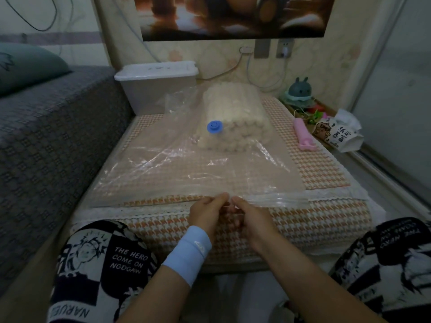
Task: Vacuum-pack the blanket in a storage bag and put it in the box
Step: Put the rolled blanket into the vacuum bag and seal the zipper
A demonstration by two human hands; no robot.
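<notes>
Head view: at 6 o'clock the left hand (pixel 207 213) and right hand (pixel 247 219), side by side, both pinch the near zip edge of the clear storage bag (pixel 172 173). The rolled cream blanket (pixel 235 113) lies inside the bag's far end, toward 12 o'clock. The lidded box (pixel 158 87) stands behind at 11.

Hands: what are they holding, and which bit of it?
Both the left hand and the right hand pinch the clear storage bag at its near zip edge, around the middle.
</notes>
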